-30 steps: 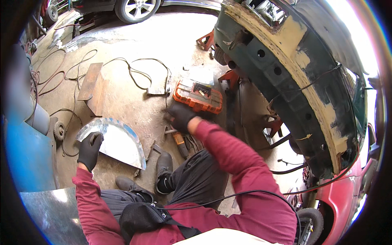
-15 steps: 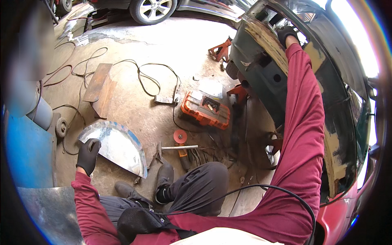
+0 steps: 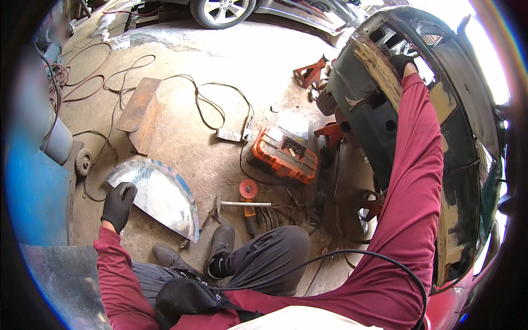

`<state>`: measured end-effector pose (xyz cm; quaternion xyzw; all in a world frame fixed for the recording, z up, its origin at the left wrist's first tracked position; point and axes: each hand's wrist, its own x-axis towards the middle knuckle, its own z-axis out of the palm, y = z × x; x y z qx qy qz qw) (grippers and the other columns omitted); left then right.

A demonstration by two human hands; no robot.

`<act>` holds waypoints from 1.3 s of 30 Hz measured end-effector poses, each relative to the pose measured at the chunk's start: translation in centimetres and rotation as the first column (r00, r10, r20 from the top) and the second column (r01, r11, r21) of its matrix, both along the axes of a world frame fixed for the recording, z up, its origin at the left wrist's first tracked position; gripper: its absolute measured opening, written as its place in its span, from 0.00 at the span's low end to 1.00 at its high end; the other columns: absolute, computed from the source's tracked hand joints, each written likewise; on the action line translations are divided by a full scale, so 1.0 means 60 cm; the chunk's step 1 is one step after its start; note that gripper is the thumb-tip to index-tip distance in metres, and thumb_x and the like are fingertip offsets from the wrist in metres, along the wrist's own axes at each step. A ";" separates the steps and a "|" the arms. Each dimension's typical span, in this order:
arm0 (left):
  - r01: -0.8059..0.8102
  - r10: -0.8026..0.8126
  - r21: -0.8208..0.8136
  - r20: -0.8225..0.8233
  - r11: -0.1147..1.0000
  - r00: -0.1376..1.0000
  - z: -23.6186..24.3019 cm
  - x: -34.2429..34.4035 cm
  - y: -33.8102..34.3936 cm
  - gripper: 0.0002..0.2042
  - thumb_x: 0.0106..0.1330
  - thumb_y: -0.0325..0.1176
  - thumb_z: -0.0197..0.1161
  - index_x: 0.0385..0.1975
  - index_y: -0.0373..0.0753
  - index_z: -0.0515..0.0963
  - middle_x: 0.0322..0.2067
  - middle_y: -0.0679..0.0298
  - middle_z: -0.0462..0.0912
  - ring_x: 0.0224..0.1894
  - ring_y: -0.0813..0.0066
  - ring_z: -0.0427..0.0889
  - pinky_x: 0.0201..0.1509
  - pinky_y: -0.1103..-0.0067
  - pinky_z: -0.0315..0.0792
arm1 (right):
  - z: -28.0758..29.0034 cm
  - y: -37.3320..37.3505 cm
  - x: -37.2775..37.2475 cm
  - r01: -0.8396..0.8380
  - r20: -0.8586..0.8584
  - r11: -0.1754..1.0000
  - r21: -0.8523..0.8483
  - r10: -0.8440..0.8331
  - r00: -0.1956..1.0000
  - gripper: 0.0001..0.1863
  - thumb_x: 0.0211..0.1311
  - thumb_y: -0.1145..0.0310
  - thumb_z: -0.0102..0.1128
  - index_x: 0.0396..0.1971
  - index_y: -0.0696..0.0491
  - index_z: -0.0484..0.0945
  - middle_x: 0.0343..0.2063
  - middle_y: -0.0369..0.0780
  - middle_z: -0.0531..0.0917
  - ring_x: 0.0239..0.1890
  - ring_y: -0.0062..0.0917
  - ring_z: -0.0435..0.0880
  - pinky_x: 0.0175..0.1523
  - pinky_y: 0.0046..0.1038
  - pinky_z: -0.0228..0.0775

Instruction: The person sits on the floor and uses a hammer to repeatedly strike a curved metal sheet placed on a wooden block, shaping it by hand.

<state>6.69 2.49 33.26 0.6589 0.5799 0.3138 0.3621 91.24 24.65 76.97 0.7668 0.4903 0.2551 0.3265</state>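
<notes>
My left hand (image 3: 119,206), in a black glove, pinches the near left edge of a half-round sheet of shiny metal (image 3: 159,192). The sheet hangs tilted above the floor, its curved rim facing away. Far to the right, my right hand (image 3: 404,63), also gloved in black, grips the edge of an opening in a dark green car body (image 3: 360,82). Its fingers are partly hidden there. Bare tan and yellowish patches show on the bodywork around that hand.
An orange and grey toolbox (image 3: 283,157) stands mid-floor. Nearer lie an angle grinder (image 3: 249,206) with a red disc and a hammer (image 3: 236,203). Red jack stands (image 3: 312,73), bent rusty sheet metal (image 3: 140,113) and loose cables (image 3: 212,99) are farther off. A blue panel (image 3: 41,192) is at left.
My view has shifted slightly, so the floor things and car appear farther right and a little lower. Both hands keep their holds.
</notes>
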 end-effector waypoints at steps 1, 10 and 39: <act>0.037 -0.037 -0.002 0.048 0.999 0.998 -0.019 0.021 0.009 0.12 0.75 0.36 0.62 0.42 0.32 0.81 0.32 0.56 0.84 0.34 0.71 0.79 0.44 0.75 0.74 | 0.041 -0.023 0.053 0.030 0.010 0.986 0.162 -0.032 0.999 0.24 0.73 0.54 0.50 0.59 0.51 0.84 0.66 0.46 0.79 0.66 0.41 0.81 0.67 0.44 0.75; 0.017 -0.017 0.021 0.010 1.000 1.000 0.004 0.002 -0.001 0.11 0.75 0.36 0.62 0.42 0.32 0.81 0.30 0.59 0.81 0.33 0.75 0.76 0.42 0.75 0.73 | 0.023 -0.165 -0.191 0.024 -0.097 0.765 0.643 0.050 0.994 0.21 0.74 0.51 0.55 0.61 0.38 0.83 0.61 0.48 0.82 0.65 0.47 0.81 0.68 0.48 0.72; 0.079 -0.067 -0.043 0.218 0.996 0.974 0.009 0.016 -0.046 0.13 0.77 0.37 0.60 0.44 0.32 0.82 0.34 0.61 0.85 0.37 0.75 0.82 0.45 0.76 0.76 | 0.051 -0.320 -0.487 -0.326 -0.529 0.432 0.841 0.783 -0.326 0.11 0.68 0.71 0.64 0.41 0.63 0.88 0.40 0.47 0.89 0.36 0.32 0.88 0.40 0.30 0.81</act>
